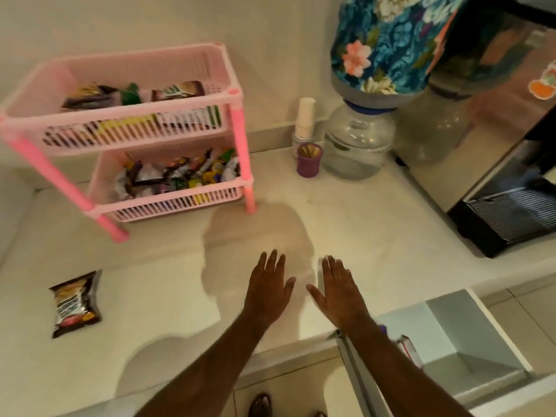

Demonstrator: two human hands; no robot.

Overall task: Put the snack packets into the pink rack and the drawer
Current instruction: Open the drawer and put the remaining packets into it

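Observation:
The pink rack [237, 136] stands at the back left of the white counter [376, 236]. Its top tier and its lower tier both hold several snack packets. One dark brown snack packet [75, 303] lies alone on the counter at the front left, well left of my hands. My left hand [269, 285] and my right hand [340, 288] hover flat, palms down, fingers together, over the counter's front middle, holding nothing. Below the counter edge at the lower right the drawer [469, 332] stands pulled out; a packet [407, 349] shows inside, beside my right forearm.
A water dispenser bottle with a floral cover [388, 40] sits on a clear base [358, 139] at the back. Next to it stand a stack of paper cups [305, 115] and a purple cup [309, 160]. A black and steel machine [505, 212] fills the right side.

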